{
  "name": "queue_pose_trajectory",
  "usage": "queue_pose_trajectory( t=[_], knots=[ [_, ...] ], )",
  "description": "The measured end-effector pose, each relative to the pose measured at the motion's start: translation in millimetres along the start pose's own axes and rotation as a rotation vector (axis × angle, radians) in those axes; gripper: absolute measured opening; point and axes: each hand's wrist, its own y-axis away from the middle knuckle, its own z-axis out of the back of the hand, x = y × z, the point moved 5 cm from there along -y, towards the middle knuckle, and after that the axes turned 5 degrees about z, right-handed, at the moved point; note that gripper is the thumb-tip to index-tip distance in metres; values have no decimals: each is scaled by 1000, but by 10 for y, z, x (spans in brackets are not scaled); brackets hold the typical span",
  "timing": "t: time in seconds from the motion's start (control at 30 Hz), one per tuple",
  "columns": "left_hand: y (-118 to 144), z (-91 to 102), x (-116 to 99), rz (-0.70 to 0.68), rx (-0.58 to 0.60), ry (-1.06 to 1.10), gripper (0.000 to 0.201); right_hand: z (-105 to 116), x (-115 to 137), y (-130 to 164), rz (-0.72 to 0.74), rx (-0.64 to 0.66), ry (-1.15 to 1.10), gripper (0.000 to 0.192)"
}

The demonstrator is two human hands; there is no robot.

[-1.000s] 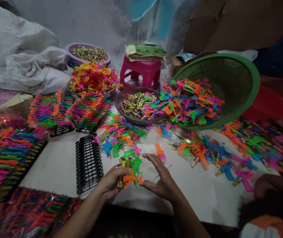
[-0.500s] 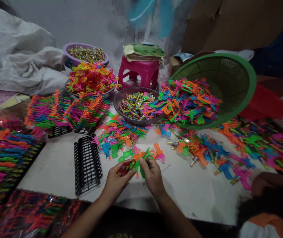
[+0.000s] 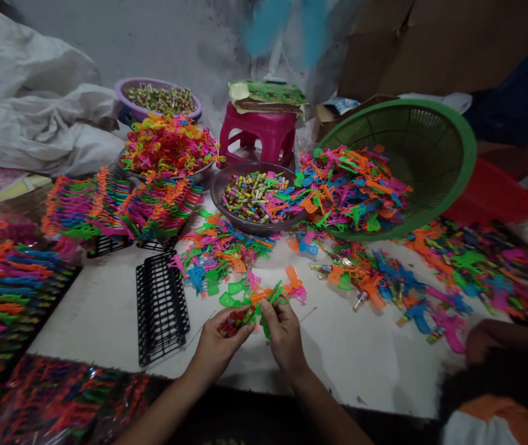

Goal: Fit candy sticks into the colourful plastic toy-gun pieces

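My left hand [image 3: 217, 349] is closed around several small tubes [image 3: 234, 322] with red and yellow-gold wrapping, one poking out between thumb and forefinger. My right hand [image 3: 283, 337] pinches a green plastic toy gun [image 3: 272, 294], its grip hanging below the fingers. One tube's end meets the front of the toy gun; whether it is pushed in I cannot tell. Just beyond my hands lies a loose pile of bright toy guns [image 3: 217, 259]. Left of my hands stands a black plastic rack [image 3: 162, 312].
A dark bowl [image 3: 220, 204] of tubes stands behind the pile. The green basket [image 3: 465, 148] tips toward toy guns heaped at its mouth. Filled racks [image 3: 18, 290] line the left. A pink stool [image 3: 259, 127] bears a fan [image 3: 286, 28]. Another person's arm [image 3: 509, 334] reaches in at right.
Both hands stay almost in place, with the tube and the green toy gun still held together. The whole view has shifted slightly.
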Motion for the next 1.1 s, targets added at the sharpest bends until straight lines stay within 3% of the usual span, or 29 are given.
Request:
queue_pose_trajectory(
  t=[0.3,0.47,0.67,0.77,0.83,0.9,1.0,1.03,1.07,1.1],
  knots=[
    [50,-12,79,77,15,109,29,3,4,49,-8,-1,11,25],
    [92,-61,131,185,30,161,33,54,50,40,-20,-16,2,26],
    [109,-82,63,27,6,32,27,21,-13,99,44,-27,205,24],
    [98,-139,68,-59,46,-107,26,50,-129,87,-8,-47,220,26],
    [61,-163,128,-8,95,-132,31,231,-201,-5,-58,-22,229,32],
    [-5,-110,218,110,93,-89,37,622,-238,-165,-100,-57,343,39],
    [-128,107,315,210,-43,23,41,1394,-178,-403,-128,-400,777,48],
    [-164,173,333,216,-82,56,41,1538,-129,-456,-86,-514,907,51],
    [-194,215,351,225,-98,83,40,1570,-100,-503,-29,-565,984,52],
    [-215,231,365,233,-98,102,39,1486,-101,-551,43,-538,998,50]
  ],
)
